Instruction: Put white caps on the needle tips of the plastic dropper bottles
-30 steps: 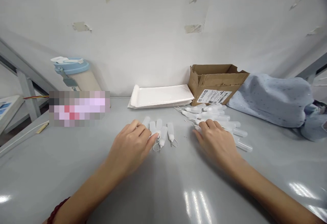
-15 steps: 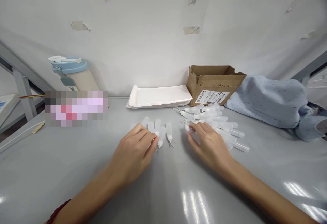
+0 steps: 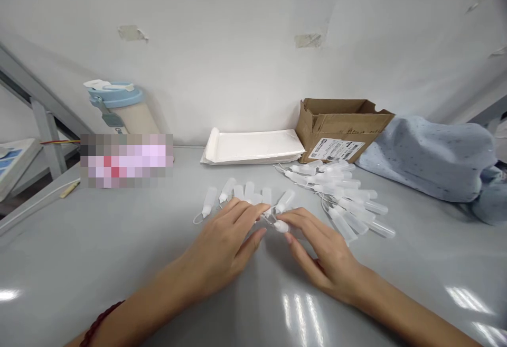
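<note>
A row of several small translucent squeeze bottles (image 3: pixel 233 193) with tethered caps lies on the grey table (image 3: pixel 119 262). My left hand (image 3: pixel 225 244) rests flat by the row's near end, fingers stretched out and touching the bottles, holding nothing. My right hand (image 3: pixel 320 249) is just right of it, and its thumb and forefinger pinch one small bottle (image 3: pixel 281 226) next to my left fingertips. A loose pile of the same bottles (image 3: pixel 344 199) lies to the right of my right hand.
A stack of white padded envelopes (image 3: pixel 253 147) and an open cardboard box (image 3: pixel 343 128) stand against the back wall. A light blue cloth bundle (image 3: pixel 431 157) fills the right side. A blue-lidded cup (image 3: pixel 119 106) stands at the back left.
My right hand left the pile and moved left with one bottle to meet my left hand. The left hand slid slightly right along the row, uncovering bottles at its left end.
</note>
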The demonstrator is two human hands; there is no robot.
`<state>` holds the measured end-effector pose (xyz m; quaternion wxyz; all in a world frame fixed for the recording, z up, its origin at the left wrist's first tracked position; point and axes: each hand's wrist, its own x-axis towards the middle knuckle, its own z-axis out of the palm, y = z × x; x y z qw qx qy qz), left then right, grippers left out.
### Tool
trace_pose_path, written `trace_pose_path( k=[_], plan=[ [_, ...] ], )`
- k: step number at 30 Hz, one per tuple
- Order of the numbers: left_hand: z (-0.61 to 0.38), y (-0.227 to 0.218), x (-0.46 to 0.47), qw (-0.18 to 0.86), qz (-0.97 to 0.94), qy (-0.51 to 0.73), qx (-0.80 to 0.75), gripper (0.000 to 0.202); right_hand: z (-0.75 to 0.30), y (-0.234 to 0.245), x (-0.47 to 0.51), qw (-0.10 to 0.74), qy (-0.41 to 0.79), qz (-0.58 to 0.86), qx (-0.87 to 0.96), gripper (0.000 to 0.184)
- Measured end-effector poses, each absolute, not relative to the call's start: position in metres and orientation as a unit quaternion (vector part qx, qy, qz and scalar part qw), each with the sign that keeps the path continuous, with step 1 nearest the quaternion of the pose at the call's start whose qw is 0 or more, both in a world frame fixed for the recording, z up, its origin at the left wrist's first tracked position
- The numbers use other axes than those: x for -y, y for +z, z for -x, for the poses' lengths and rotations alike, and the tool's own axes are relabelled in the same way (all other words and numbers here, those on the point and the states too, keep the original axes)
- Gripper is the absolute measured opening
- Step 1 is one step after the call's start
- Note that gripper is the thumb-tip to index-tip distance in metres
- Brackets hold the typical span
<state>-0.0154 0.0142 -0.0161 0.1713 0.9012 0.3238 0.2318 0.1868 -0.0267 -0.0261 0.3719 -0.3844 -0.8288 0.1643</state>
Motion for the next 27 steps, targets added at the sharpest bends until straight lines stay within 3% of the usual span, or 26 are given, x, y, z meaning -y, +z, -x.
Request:
trace_pose_path(
  k=[9, 19, 27],
  plan=[
    [0.013, -0.018, -0.009, 0.263, -0.890, 0.236, -0.290, 0.013, -0.185, -0.024, 0.031, 0.408, 0.246, 0.401, 0.782, 0.032],
    [0.013, -0.015, -0.009, 0.298, -0.878, 0.204, -0.313, 0.018, -0.182, -0.022, 0.035, 0.456, 0.279, 0.441, 0.721, 0.024],
    [0.014, -0.005, -0.009, 0.307, -0.837, 0.266, -0.365, 0.017, -0.183, -0.025, 0.030, 0.420, 0.284, 0.497, 0.704, 0.017]
  ],
)
